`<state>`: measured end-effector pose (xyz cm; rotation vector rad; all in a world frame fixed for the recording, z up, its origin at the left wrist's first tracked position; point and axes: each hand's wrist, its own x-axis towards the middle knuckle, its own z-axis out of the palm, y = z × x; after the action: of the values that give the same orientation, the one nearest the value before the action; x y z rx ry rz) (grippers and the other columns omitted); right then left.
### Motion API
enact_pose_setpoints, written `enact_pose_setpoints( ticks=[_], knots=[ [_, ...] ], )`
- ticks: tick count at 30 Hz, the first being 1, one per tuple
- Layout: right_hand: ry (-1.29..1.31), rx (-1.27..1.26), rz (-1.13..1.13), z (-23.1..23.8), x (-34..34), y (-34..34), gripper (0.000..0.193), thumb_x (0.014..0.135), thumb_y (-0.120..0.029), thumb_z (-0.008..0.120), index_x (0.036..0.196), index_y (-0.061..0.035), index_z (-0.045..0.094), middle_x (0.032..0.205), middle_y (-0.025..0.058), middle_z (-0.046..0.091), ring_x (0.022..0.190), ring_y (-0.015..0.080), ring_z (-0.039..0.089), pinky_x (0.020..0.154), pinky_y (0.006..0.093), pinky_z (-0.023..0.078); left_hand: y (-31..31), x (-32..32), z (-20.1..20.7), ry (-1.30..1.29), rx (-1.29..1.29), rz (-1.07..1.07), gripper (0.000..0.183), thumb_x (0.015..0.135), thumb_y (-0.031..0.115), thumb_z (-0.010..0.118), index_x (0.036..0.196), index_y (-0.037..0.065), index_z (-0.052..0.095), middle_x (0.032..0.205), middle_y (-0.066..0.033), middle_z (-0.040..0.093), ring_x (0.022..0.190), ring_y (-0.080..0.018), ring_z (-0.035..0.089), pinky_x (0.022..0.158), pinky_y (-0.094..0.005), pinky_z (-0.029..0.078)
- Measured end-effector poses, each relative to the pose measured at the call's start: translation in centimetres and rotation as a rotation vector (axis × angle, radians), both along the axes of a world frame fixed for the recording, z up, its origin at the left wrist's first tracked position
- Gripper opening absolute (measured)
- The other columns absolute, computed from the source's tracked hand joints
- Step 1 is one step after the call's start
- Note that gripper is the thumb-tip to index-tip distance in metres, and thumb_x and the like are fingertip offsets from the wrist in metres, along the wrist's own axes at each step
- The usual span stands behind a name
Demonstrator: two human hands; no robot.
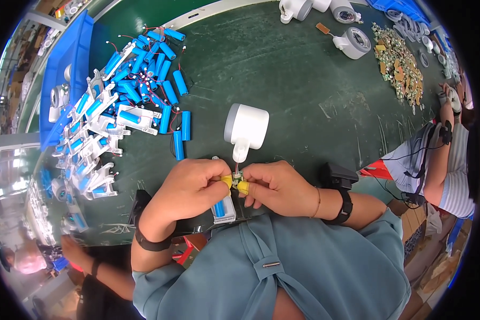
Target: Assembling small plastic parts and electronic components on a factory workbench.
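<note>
My left hand [193, 185] and my right hand [280, 186] meet near the table's front edge, yellow finger covers on their thumbs. Both are closed in a pinch on a small green circuit board [237, 178], partly hidden by the fingertips. Thin wires run from the board to a white round-headed device part [252, 127] with a grey rim and a short neck, lying just beyond. Below my left hand is a white plastic handle shell [228, 212] with a blue cylindrical battery [219, 208] in it; fingers cover its upper part.
Loose blue batteries [180, 82] with wires heap at the left, beside white shells [136, 118] holding batteries. A blue bin [82, 48] stands behind. Far right lie a pile of small circuit boards [397, 66] and more white heads [353, 44]. Other people's arms show at both sides.
</note>
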<state>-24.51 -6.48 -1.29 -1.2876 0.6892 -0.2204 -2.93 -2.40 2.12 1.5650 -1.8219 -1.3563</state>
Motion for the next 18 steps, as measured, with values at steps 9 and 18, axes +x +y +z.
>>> enact_pose_setpoints(
  ticks=[9,18],
  knots=[
    [0.017,-0.419,-0.104,-1.0,0.8,0.4,0.005,0.089,-0.003,0.055,0.089,0.0017,0.056,0.077,0.0158,0.063,0.067,0.0297,0.066,0.06,0.0387,0.052,2.2,-2.5,-1.2,-0.227,-0.397,0.196,0.011,0.081,-0.001,0.06,0.091,-0.001,0.064,0.076,-0.0119,0.062,0.057,-0.0198,0.059,0.054,-0.0299,0.047],
    [0.05,-0.655,-0.18,-2.2,1.3,1.5,0.009,0.088,-0.002,0.054,0.095,0.0018,0.058,0.079,0.0175,0.062,0.071,0.0363,0.062,0.063,0.0439,0.05,3.6,-4.9,-1.5,-0.246,-0.433,0.327,0.019,0.076,-0.002,0.06,0.095,0.0,0.06,0.076,-0.0138,0.062,0.058,-0.0323,0.06,0.052,-0.0391,0.049]
  ],
)
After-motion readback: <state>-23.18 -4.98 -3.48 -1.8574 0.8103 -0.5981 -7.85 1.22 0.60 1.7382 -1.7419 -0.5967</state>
